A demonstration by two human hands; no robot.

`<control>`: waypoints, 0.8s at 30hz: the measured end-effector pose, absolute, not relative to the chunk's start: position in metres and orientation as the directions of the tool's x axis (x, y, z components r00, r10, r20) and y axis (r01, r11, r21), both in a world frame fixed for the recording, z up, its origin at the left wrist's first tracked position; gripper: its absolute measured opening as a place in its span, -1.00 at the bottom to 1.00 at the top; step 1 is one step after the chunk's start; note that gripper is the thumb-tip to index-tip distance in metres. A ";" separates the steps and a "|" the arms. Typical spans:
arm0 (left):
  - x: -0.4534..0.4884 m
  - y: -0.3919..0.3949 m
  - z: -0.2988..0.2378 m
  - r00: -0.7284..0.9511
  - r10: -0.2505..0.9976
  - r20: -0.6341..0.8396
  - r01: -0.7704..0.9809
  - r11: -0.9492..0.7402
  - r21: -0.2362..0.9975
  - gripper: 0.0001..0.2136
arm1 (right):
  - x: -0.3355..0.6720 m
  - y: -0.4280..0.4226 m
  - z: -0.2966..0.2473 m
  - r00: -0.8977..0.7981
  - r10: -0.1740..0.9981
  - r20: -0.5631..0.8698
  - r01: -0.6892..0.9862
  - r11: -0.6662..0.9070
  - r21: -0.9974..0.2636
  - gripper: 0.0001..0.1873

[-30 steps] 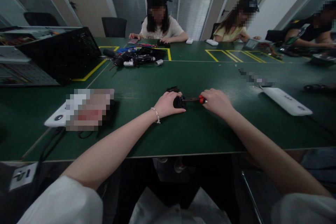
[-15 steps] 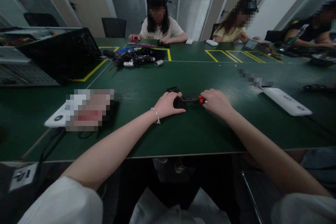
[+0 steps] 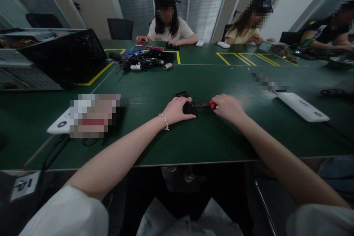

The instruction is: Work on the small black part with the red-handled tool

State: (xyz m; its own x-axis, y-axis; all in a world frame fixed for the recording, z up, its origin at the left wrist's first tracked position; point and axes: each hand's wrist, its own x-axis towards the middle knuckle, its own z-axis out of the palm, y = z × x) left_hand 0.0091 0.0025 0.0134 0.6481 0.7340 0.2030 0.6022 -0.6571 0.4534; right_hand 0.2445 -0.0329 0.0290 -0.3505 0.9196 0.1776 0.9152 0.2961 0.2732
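Near the middle of the green table, my left hand point(image 3: 177, 110) is closed around a small black part point(image 3: 188, 108), pressing it against the tabletop. The fingers curve over its far side and the thumb lies along the near side, hiding much of it. To its right, my right hand point(image 3: 227, 107) is closed on a red-handled tool point(image 3: 212, 105). A slim metal shaft points left from the handle, its end at the black part. The grip covers most of the handle, so I cannot tell the tool's exact kind.
An opened computer case point(image 3: 63, 59) stands at the left. Beyond my hands lies a pile of black parts and cables point(image 3: 146, 58). White power banks point(image 3: 302, 107) with cables lie at both sides, the left one point(image 3: 59, 127) beside a blurred-out object. Several people sit across the table.
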 end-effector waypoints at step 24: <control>0.010 0.004 0.010 0.649 0.728 0.222 0.596 -0.668 0.446 -0.47 | 0.245 -0.032 0.027 -0.317 0.933 0.167 0.932 0.274 0.239 -0.83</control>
State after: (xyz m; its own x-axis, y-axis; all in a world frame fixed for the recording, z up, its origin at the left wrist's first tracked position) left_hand 0.0102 0.0043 0.0102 0.6488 0.7278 0.2224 0.5961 -0.6677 0.4460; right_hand 0.2447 -0.0324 0.0266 -0.3173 0.9334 0.1674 0.9316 0.2738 0.2392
